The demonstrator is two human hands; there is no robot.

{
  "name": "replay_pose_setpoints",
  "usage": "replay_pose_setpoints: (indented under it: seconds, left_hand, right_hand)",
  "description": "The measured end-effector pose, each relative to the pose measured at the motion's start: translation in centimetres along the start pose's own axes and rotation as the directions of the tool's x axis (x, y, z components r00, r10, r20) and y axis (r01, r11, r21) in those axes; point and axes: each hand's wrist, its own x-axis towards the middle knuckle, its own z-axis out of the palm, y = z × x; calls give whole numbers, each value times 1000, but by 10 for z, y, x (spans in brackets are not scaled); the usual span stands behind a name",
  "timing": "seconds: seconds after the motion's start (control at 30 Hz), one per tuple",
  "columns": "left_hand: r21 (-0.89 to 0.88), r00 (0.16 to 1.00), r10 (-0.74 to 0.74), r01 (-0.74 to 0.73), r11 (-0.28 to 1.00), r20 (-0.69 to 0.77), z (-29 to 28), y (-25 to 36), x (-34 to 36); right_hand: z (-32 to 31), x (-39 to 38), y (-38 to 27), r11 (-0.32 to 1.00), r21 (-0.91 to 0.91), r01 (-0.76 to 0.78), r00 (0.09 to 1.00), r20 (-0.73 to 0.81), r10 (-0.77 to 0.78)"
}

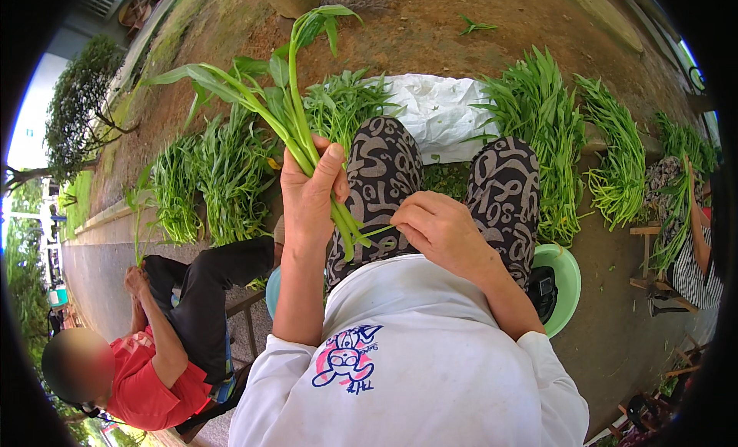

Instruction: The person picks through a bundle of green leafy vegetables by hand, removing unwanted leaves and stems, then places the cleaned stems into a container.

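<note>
At eleven o'clock from centre, a leafy bunch (286, 120) is clasped in the left hand (311, 187), its stem ends (348, 239) angled to five o'clock, seemingly to be placed within reach of the right hand (437, 229), in which a thin green strand (380, 231) is pinched.

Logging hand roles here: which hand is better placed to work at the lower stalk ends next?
Likely the right hand: it pinches a thin green strand beside the stalk ends, while the left hand is occupied gripping the leafy green stalks higher up.
</note>
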Motion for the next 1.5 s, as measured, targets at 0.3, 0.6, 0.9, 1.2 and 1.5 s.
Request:
replay_pose_setpoints:
  seconds: [0.3, 0.6, 0.9, 1.2, 1.5]
  left_hand:
    - [-90, 999, -43, 45, 995, 22, -1, -5, 1]
    - [-145, 998, -61, 64, 987, 26, 2, -4, 2]
    - [-195, 999, -26, 18, 981, -39, 2, -3, 4]
    - [-162, 999, -43, 41, 986, -8, -1, -6, 0]
    - [-181, 997, -76, 80, 980, 30, 4, -4, -3]
  right_hand:
    - [6, -1, -3, 972, 187, -143, 988, -28, 151]
    - [11, -11, 6, 492, 774, -398, 898, 219, 382]
    - [13, -2, 7, 977, 170, -127, 977, -148, 152]
    - [5, -6, 8, 999, -31, 13, 999, -44, -14]
    - [13, -19, 11, 367, 834, -411, 884, 268, 382]
